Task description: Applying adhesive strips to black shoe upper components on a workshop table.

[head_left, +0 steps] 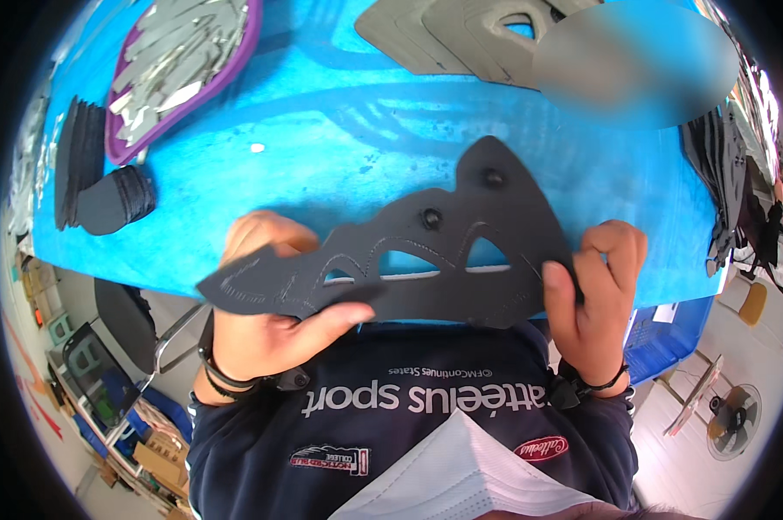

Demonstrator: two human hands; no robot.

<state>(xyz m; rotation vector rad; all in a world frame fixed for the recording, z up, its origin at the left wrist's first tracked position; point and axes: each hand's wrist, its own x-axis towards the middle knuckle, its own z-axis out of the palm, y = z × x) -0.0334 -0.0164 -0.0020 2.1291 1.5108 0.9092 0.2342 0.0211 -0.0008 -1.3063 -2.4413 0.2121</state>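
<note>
I hold a flat, dark black cut-out panel (461,299) up in front of my chest, over the near edge of the blue table. It has a jagged outline, stitched lines, three cut-out openings and two round black knobs. My left hand (266,321) grips its left part, the thumb lying across the near face and the other fingers behind. At the other end, my right hand (600,286) pinches the edge, thumb on the face and fingers curled behind it. What the panel is made of I cannot tell.
On the blue table (305,165) sits a purple-rimmed tray (224,76) of silvery-grey strips. Left of it stand stacked black pieces (114,199). Grey layered pieces (461,39) lie at the far side, partly under a blur. Black pieces (721,165) overhang the right edge, above a blue crate (665,342).
</note>
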